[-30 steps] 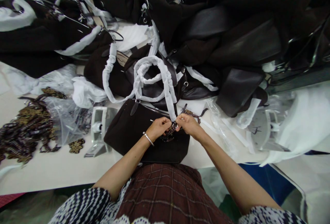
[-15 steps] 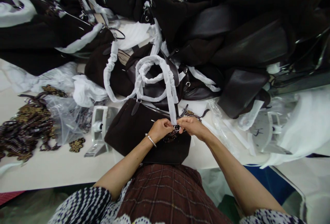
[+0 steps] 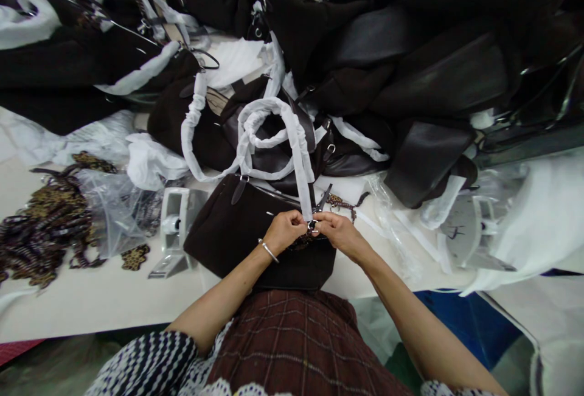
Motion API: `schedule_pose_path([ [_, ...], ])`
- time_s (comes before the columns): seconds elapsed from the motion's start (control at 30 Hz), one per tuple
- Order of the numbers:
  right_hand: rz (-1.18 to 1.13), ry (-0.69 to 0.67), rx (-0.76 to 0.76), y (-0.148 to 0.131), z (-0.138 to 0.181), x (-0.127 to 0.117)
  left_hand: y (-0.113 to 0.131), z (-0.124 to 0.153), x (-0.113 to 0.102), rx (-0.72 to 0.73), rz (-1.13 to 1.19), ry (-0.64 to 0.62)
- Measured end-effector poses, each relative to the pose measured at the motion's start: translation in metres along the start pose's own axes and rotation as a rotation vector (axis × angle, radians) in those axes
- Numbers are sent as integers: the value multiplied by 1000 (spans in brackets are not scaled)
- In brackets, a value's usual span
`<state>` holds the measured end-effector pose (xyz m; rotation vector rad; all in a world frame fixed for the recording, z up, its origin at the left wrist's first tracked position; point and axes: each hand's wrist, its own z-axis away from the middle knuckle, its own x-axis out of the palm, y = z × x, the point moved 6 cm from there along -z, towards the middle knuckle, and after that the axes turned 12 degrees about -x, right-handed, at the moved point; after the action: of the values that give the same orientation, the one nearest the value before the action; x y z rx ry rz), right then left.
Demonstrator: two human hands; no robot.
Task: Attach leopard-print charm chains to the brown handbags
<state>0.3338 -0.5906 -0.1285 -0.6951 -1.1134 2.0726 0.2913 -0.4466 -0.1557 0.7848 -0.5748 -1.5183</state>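
A dark brown handbag (image 3: 237, 232) lies flat on the white table in front of me, its handles wrapped in white paper (image 3: 296, 140). My left hand (image 3: 285, 230) and my right hand (image 3: 336, 230) meet at the metal ring (image 3: 311, 224) at the base of the right handle. Both hands are closed in a pinch on a leopard-print strap (image 3: 298, 241) that hangs at that ring. A silver bangle sits on my left wrist.
A heap of dark handbags with paper-wrapped handles (image 3: 365, 67) fills the back of the table. A pile of leopard-print straps (image 3: 45, 225) and a clear plastic bag (image 3: 109, 207) lie at the left. A tape dispenser (image 3: 173, 232) stands left of the bag. Clear plastic lies at the right (image 3: 456, 219).
Both hands stay pinched at the handle ring, shifting only slightly. The leopard strap is more hidden under the fingers now.
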Motion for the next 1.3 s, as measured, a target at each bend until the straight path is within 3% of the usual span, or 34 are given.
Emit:
schedule_pose_path([
  [0.23,-4,4,-51,-1,1,3,-6,-3,0,-55,192,-72],
  [0.43,40,14,-105,4,-1,4,9,-4,-3,96,54,-43],
  [0.57,53,79,-73,1,-5,-6,8,-9,0,113,157,-65],
  [0.87,-47,146,-79,-6,-13,-3,3,-11,1,23,321,-142],
  [1.07,-124,255,-104,2,-3,-14,-2,-8,2,-129,474,-185],
  [1.3,-68,172,-256,-11,20,-7,-6,-5,5,-199,659,-285],
])
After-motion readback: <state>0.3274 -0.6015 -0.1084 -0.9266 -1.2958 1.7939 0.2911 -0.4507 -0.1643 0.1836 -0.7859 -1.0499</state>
